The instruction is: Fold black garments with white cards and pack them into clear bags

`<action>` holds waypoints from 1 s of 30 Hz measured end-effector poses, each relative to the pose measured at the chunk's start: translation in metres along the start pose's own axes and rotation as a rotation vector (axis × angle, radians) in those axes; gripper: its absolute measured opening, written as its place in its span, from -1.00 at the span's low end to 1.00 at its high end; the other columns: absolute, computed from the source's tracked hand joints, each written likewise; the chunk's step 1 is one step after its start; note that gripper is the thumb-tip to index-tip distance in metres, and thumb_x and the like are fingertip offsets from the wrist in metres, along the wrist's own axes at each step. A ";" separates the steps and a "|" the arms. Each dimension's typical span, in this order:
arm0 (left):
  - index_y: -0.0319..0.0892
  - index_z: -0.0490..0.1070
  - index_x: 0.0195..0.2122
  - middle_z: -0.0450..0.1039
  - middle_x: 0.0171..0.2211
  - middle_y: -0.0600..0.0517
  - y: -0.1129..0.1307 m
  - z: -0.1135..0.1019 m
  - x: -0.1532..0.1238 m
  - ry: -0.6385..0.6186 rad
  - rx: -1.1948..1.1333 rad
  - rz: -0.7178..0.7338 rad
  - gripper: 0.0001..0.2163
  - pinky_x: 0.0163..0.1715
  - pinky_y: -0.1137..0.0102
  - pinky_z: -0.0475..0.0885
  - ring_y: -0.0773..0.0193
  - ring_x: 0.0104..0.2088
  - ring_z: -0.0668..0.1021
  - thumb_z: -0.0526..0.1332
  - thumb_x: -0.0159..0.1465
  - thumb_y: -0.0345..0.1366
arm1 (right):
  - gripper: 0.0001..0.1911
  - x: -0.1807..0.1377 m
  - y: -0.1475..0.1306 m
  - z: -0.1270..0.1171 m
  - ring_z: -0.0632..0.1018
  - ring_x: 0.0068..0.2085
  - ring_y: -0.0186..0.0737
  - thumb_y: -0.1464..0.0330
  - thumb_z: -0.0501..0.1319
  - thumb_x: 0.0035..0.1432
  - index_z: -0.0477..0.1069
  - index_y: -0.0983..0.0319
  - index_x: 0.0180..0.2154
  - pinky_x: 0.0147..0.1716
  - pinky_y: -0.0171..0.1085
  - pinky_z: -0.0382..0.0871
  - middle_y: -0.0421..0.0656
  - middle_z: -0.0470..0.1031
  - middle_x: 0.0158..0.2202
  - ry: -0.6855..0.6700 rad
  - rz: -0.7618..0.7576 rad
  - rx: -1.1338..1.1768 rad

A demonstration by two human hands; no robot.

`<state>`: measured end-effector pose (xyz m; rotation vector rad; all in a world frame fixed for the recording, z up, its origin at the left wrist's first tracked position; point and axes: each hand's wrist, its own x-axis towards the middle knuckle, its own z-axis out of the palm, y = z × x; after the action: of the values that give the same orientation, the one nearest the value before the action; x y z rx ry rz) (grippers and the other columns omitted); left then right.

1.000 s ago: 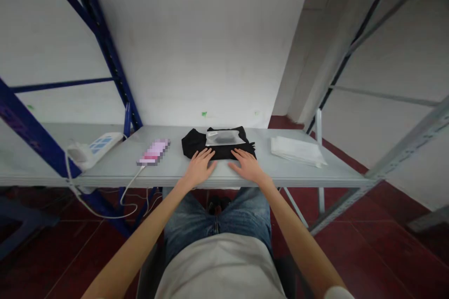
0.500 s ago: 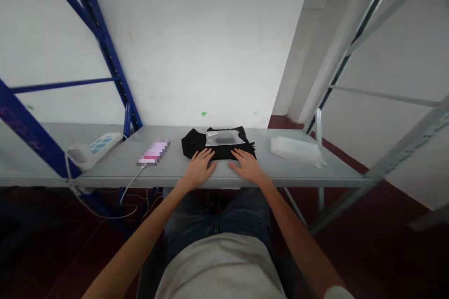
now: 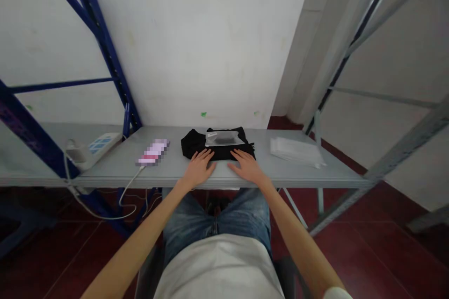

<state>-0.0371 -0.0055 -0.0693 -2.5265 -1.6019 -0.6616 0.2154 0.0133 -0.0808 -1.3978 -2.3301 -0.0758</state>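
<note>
A folded black garment (image 3: 194,142) lies on the grey metal shelf (image 3: 245,175) in front of me. On top of it rests a clear plastic bag (image 3: 223,138) with something dark inside. My left hand (image 3: 199,168) lies flat, palm down, with its fingertips on the garment's near edge. My right hand (image 3: 247,166) lies flat the same way at the garment's near right corner. Both hands have fingers spread and hold nothing.
A phone (image 3: 153,152) on a white cable lies left of the garment. A white power strip (image 3: 91,148) sits at the far left by the blue rack upright (image 3: 105,46). A stack of flat clear bags (image 3: 296,151) lies at the right. A grey rack frame (image 3: 386,163) stands on the right.
</note>
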 end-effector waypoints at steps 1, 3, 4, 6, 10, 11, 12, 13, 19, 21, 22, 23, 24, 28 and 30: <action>-0.16 0.32 0.37 0.27 0.41 -0.11 0.000 0.000 0.000 -0.003 0.000 0.001 -0.50 0.44 -0.02 0.12 0.04 0.45 0.25 0.00 0.49 -0.08 | -0.31 0.000 0.000 0.000 0.28 0.43 0.06 -0.02 0.04 0.45 0.26 0.23 0.41 0.41 0.04 0.13 0.03 0.26 0.43 0.001 0.003 0.001; -0.17 0.32 0.37 0.27 0.41 -0.11 0.000 0.000 0.000 -0.002 0.001 -0.002 -0.49 0.44 -0.02 0.11 0.04 0.45 0.25 0.00 0.49 -0.08 | -0.31 0.000 0.000 -0.001 0.27 0.43 0.07 -0.02 0.04 0.45 0.25 0.22 0.41 0.41 0.05 0.13 0.03 0.25 0.43 0.001 0.005 0.002; -0.18 0.31 0.37 0.27 0.41 -0.11 0.000 0.000 0.000 0.000 0.002 -0.004 -0.49 0.44 -0.02 0.11 0.04 0.45 0.25 0.00 0.49 -0.08 | -0.31 0.000 -0.001 -0.002 0.27 0.44 0.07 -0.02 0.04 0.45 0.25 0.22 0.41 0.41 0.06 0.13 0.03 0.26 0.43 -0.001 0.004 0.002; -0.18 0.31 0.37 0.28 0.41 -0.11 0.000 0.000 0.000 0.003 0.003 -0.002 -0.49 0.45 -0.02 0.11 0.04 0.45 0.25 0.00 0.49 -0.09 | -0.31 0.000 -0.001 -0.003 0.27 0.44 0.07 -0.01 0.05 0.45 0.26 0.25 0.41 0.41 0.05 0.13 0.04 0.26 0.43 -0.009 0.003 0.000; -0.13 0.32 0.37 0.29 0.40 -0.09 0.000 0.000 0.000 0.006 0.000 0.002 -0.50 0.45 -0.02 0.11 0.04 0.45 0.25 0.00 0.49 -0.08 | -0.31 -0.001 -0.003 -0.005 0.28 0.43 0.08 -0.01 0.06 0.45 0.27 0.25 0.40 0.40 0.05 0.15 0.05 0.26 0.43 -0.008 0.003 -0.002; -0.14 0.33 0.37 0.29 0.40 -0.10 0.000 0.001 0.000 0.009 -0.001 0.000 -0.50 0.44 -0.02 0.11 0.04 0.45 0.26 0.00 0.49 -0.08 | -0.31 -0.001 -0.003 -0.005 0.28 0.43 0.08 -0.01 0.06 0.45 0.27 0.26 0.40 0.40 0.05 0.15 0.05 0.27 0.43 -0.005 0.003 -0.003; -0.14 0.33 0.37 0.30 0.40 -0.10 0.000 0.001 0.000 0.012 -0.002 -0.001 -0.50 0.44 -0.02 0.11 0.04 0.45 0.26 0.00 0.49 -0.08 | -0.31 -0.001 -0.003 -0.005 0.28 0.43 0.08 -0.01 0.05 0.45 0.27 0.26 0.40 0.40 0.04 0.15 0.05 0.27 0.42 -0.003 0.000 -0.003; -0.15 0.33 0.37 0.30 0.40 -0.11 0.000 0.001 0.000 0.013 -0.003 -0.002 -0.50 0.44 -0.02 0.11 0.04 0.45 0.26 0.00 0.49 -0.08 | -0.31 -0.001 -0.002 -0.004 0.28 0.43 0.07 -0.01 0.05 0.45 0.27 0.26 0.40 0.40 0.04 0.15 0.05 0.27 0.43 -0.002 -0.001 -0.004; -0.12 0.32 0.38 0.29 0.40 -0.10 0.000 0.001 0.000 0.011 -0.007 0.001 -0.50 0.44 -0.02 0.12 0.04 0.44 0.26 0.02 0.48 -0.09 | -0.32 -0.001 -0.001 -0.002 0.29 0.43 0.08 -0.01 0.04 0.45 0.26 0.22 0.41 0.40 0.07 0.15 0.04 0.27 0.43 0.007 -0.003 -0.002; -0.12 0.32 0.38 0.29 0.40 -0.10 0.000 0.001 0.000 0.012 -0.006 -0.001 -0.51 0.44 -0.02 0.12 0.04 0.45 0.26 0.02 0.48 -0.10 | -0.32 -0.001 -0.001 -0.002 0.29 0.43 0.07 -0.01 0.04 0.45 0.26 0.23 0.41 0.40 0.05 0.15 0.04 0.27 0.43 0.005 -0.005 -0.001; -0.13 0.32 0.38 0.29 0.40 -0.10 0.000 0.001 0.000 0.012 -0.004 -0.002 -0.51 0.44 -0.02 0.11 0.04 0.45 0.26 0.02 0.48 -0.10 | -0.32 -0.001 -0.001 -0.003 0.28 0.43 0.07 -0.01 0.04 0.46 0.26 0.24 0.41 0.40 0.05 0.14 0.04 0.27 0.43 0.004 -0.004 -0.001; -0.14 0.32 0.37 0.29 0.40 -0.10 0.000 0.001 0.000 0.012 -0.003 -0.002 -0.50 0.44 -0.02 0.11 0.04 0.45 0.26 0.02 0.48 -0.10 | -0.32 -0.001 -0.002 -0.004 0.28 0.43 0.06 -0.01 0.04 0.46 0.26 0.25 0.41 0.41 0.04 0.14 0.04 0.27 0.43 0.003 -0.001 -0.002; -0.15 0.32 0.37 0.29 0.40 -0.11 0.000 0.001 0.000 0.011 -0.003 -0.002 -0.50 0.44 -0.02 0.11 0.04 0.45 0.26 0.01 0.49 -0.10 | -0.31 -0.001 -0.002 -0.004 0.28 0.43 0.06 0.00 0.04 0.46 0.26 0.26 0.41 0.41 0.04 0.14 0.04 0.27 0.43 0.001 0.001 -0.003; -0.15 0.30 0.38 0.27 0.41 -0.11 -0.001 0.002 0.000 0.010 0.001 0.009 -0.49 0.44 -0.02 0.11 0.04 0.45 0.26 0.00 0.49 -0.09 | -0.30 -0.001 -0.002 -0.004 0.28 0.43 0.07 -0.01 0.05 0.45 0.26 0.28 0.40 0.41 0.04 0.14 0.06 0.26 0.43 -0.008 0.006 -0.003; -0.13 0.30 0.39 0.26 0.42 -0.10 -0.001 0.002 0.000 0.010 0.000 0.004 -0.50 0.44 -0.02 0.11 0.05 0.45 0.26 0.00 0.49 -0.09 | -0.31 0.000 -0.002 -0.003 0.28 0.43 0.07 -0.01 0.04 0.45 0.26 0.26 0.40 0.40 0.05 0.14 0.05 0.26 0.43 -0.007 0.000 -0.003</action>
<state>-0.0374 -0.0042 -0.0709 -2.5216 -1.5931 -0.6732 0.2152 0.0115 -0.0778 -1.4015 -2.3368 -0.0751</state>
